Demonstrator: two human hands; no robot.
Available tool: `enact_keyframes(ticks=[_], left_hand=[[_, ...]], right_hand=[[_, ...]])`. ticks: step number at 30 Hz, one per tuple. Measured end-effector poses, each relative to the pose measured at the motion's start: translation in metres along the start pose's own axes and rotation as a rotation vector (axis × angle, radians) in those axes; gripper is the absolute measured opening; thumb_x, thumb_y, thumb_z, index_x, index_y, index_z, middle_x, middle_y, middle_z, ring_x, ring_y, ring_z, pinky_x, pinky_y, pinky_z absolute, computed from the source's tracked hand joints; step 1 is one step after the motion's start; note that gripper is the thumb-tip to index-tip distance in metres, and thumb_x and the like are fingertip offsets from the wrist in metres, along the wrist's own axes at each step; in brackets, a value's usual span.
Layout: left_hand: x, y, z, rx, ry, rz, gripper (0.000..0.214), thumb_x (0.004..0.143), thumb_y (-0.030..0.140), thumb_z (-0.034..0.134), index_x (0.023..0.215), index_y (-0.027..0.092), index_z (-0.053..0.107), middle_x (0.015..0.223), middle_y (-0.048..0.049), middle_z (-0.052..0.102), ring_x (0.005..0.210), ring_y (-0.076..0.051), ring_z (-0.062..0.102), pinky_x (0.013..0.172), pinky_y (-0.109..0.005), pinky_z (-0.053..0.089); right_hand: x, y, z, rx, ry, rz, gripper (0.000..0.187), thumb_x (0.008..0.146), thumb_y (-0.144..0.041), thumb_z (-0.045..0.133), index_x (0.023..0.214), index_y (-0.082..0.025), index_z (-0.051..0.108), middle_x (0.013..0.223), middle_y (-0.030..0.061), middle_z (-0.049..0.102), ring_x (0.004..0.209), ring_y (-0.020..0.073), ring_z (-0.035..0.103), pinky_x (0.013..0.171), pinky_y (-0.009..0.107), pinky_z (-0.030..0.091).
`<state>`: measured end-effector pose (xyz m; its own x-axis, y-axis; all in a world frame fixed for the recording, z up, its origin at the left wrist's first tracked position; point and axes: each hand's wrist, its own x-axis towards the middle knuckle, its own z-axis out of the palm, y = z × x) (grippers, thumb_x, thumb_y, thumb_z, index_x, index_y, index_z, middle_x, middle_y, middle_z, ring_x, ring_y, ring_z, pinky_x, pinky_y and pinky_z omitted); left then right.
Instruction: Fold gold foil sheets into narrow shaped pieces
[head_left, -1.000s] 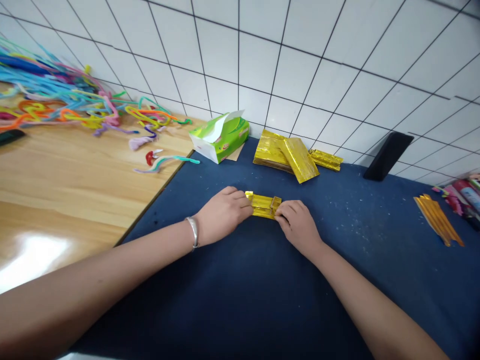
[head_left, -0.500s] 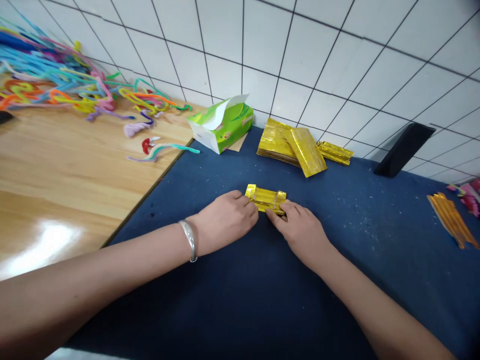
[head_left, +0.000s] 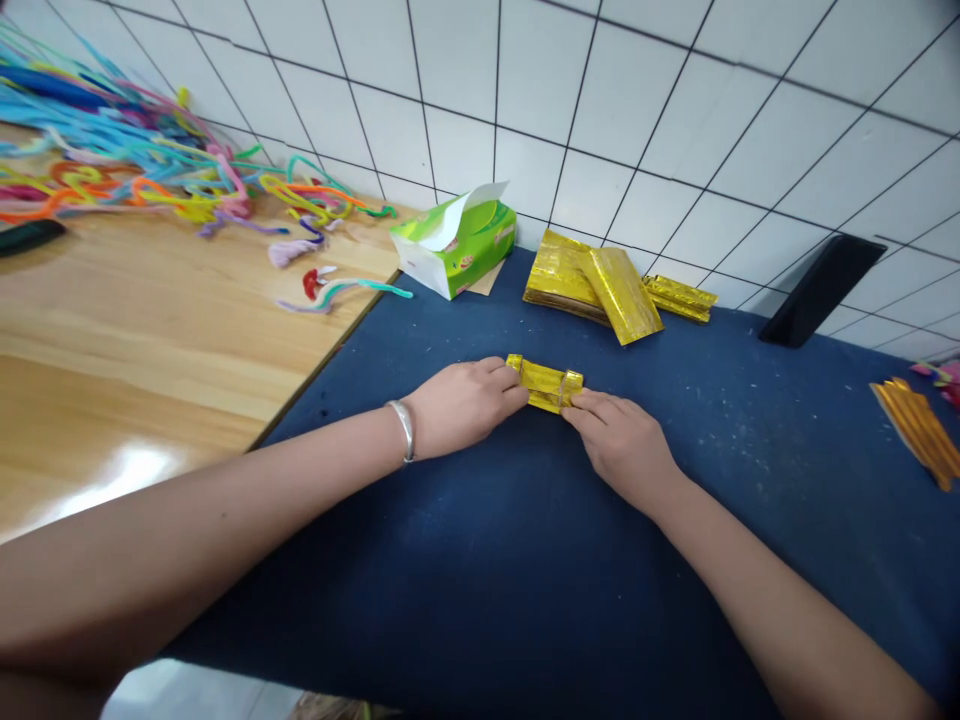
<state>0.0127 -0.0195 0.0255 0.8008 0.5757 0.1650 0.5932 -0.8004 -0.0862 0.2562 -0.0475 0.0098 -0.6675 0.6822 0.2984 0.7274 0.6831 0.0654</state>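
Observation:
A small folded piece of shiny gold paper [head_left: 544, 384] lies on the dark blue table surface [head_left: 465, 560], its two short ends turned up into raised flaps. My left hand [head_left: 469, 405], with a silver bangle at the wrist, has its fingers closed on the left end. At the right end, my right hand [head_left: 626, 440] pinches the lower corner between thumb and fingers. The fingertips of my left hand are partly hidden. Behind the piece, a stack of gold paper sheets [head_left: 559, 275] rests near the wall, with one loose sheet [head_left: 622, 295] leaning across it.
A green tissue pack [head_left: 476, 250] stands near the wall beside a folded gold strip [head_left: 682, 298] and a black phone-like slab [head_left: 821, 290]. Orange-gold strips [head_left: 915, 430] lie far right. Colourful pipe cleaners [head_left: 187, 190] cover part of the wooden table [head_left: 150, 330].
My right thumb has shifted from the front middle of the gold paper to its right corner. The whole scene sits slightly further right in view.

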Motion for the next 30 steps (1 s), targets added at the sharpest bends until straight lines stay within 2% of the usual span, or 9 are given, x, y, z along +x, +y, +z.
enact_keyframes(ticks=[4,8,17,22,26,30], left_hand=[[0.001,-0.009,0.009,-0.083,0.075,-0.019,0.022,0.084,0.013,0.042,0.098,0.014,0.058,0.097,-0.0079,0.057,0.092,-0.018,0.053,0.086,-0.033,0.045],[0.0,-0.012,0.011,-0.14,0.093,0.004,0.025,0.083,0.011,0.041,0.1,0.015,0.058,0.098,-0.0076,0.057,0.095,-0.017,0.053,0.09,-0.032,0.044],[-0.002,-0.011,-0.003,-0.183,0.004,0.102,0.023,0.086,0.013,0.04,0.1,0.016,0.058,0.096,-0.0067,0.059,0.097,-0.017,0.052,0.092,-0.031,0.042],[-0.003,-0.001,-0.009,-0.073,-0.059,0.04,0.017,0.088,0.017,0.041,0.089,0.017,0.058,0.088,-0.0061,0.058,0.085,-0.018,0.052,0.083,-0.033,0.045],[-0.002,0.003,-0.008,-0.059,-0.041,-0.063,0.016,0.088,0.017,0.041,0.088,0.016,0.057,0.1,-0.0077,0.056,0.089,-0.018,0.051,0.082,-0.032,0.045],[-0.001,0.004,-0.012,-0.087,-0.049,-0.07,0.016,0.088,0.016,0.04,0.093,0.016,0.055,0.107,-0.0072,0.056,0.095,-0.019,0.052,0.084,-0.031,0.044]], right_hand=[[-0.001,0.003,0.003,0.044,0.027,0.027,0.024,0.089,-0.019,0.045,0.109,-0.018,0.059,0.11,0.0073,0.063,0.103,0.0207,0.056,0.088,0.037,0.045],[-0.002,0.002,0.004,0.041,0.055,0.031,0.027,0.089,-0.019,0.044,0.113,-0.017,0.057,0.109,0.0096,0.063,0.103,0.0219,0.056,0.087,0.039,0.045],[-0.005,0.002,0.006,0.032,0.115,-0.017,0.027,0.088,-0.012,0.041,0.108,-0.016,0.059,0.104,0.0093,0.065,0.1,0.0204,0.057,0.084,0.036,0.047],[-0.003,0.003,0.007,0.105,0.106,0.025,0.025,0.087,-0.009,0.042,0.102,-0.015,0.06,0.101,0.008,0.065,0.098,0.0195,0.056,0.086,0.035,0.046],[0.0,0.003,0.006,0.161,0.087,0.067,0.022,0.087,-0.009,0.042,0.098,-0.016,0.06,0.101,0.007,0.063,0.095,0.0183,0.055,0.087,0.035,0.044],[0.001,0.003,0.006,0.184,0.096,0.084,0.019,0.088,-0.014,0.042,0.095,-0.017,0.06,0.103,0.0068,0.063,0.095,0.0189,0.054,0.085,0.036,0.044]])
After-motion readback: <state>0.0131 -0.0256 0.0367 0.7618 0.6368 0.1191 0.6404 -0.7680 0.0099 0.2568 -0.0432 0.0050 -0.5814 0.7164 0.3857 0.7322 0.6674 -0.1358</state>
